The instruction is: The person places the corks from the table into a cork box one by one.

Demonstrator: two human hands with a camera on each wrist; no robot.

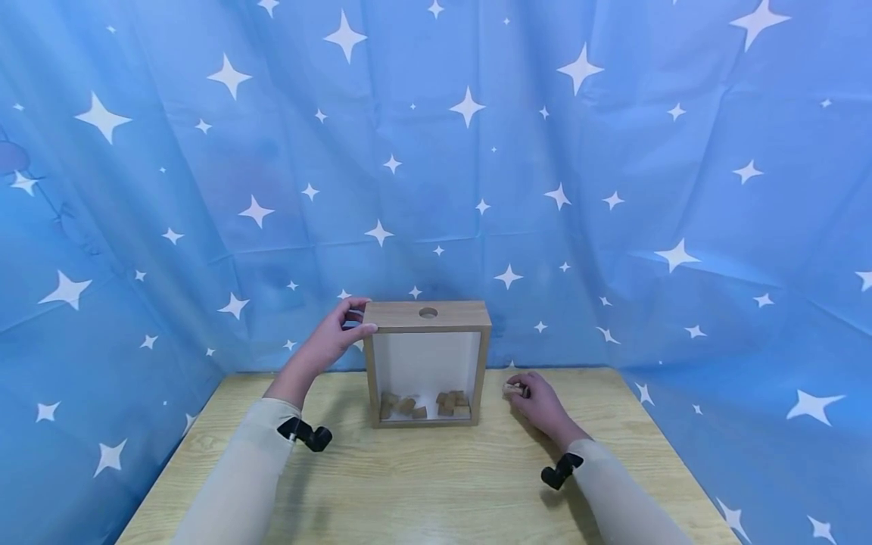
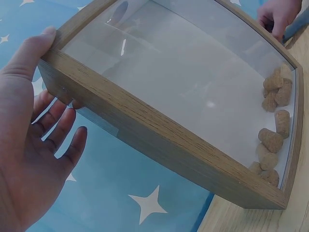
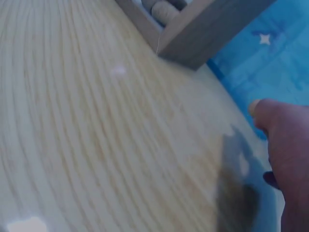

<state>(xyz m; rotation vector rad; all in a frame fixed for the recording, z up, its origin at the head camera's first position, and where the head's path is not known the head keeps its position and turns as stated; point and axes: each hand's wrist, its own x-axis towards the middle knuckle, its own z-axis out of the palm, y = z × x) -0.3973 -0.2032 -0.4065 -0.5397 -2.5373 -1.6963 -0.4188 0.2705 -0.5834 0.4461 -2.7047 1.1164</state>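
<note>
A shallow wooden shadow box (image 1: 456, 315) with a clear front stands upright on the table, a round hole (image 1: 428, 312) in its top. Several corks (image 1: 452, 403) lie along its bottom, also visible as a line of corks (image 2: 271, 140) in the left wrist view. My left hand (image 1: 330, 339) holds the box's upper left corner, thumb on the front edge and fingers (image 2: 58, 137) round behind. Right of the box, low over the table, my right hand (image 1: 545, 405) pinches a small pale cork (image 1: 512, 389) between thumb and fingertips; the hand mostly hides it.
The light wood-grain table (image 1: 422, 484) carries the box near its back edge. A blue curtain (image 1: 436, 182) with white stars hangs close behind and along both sides. Black wrist cameras sit on both sleeves, such as the left camera (image 1: 305, 434).
</note>
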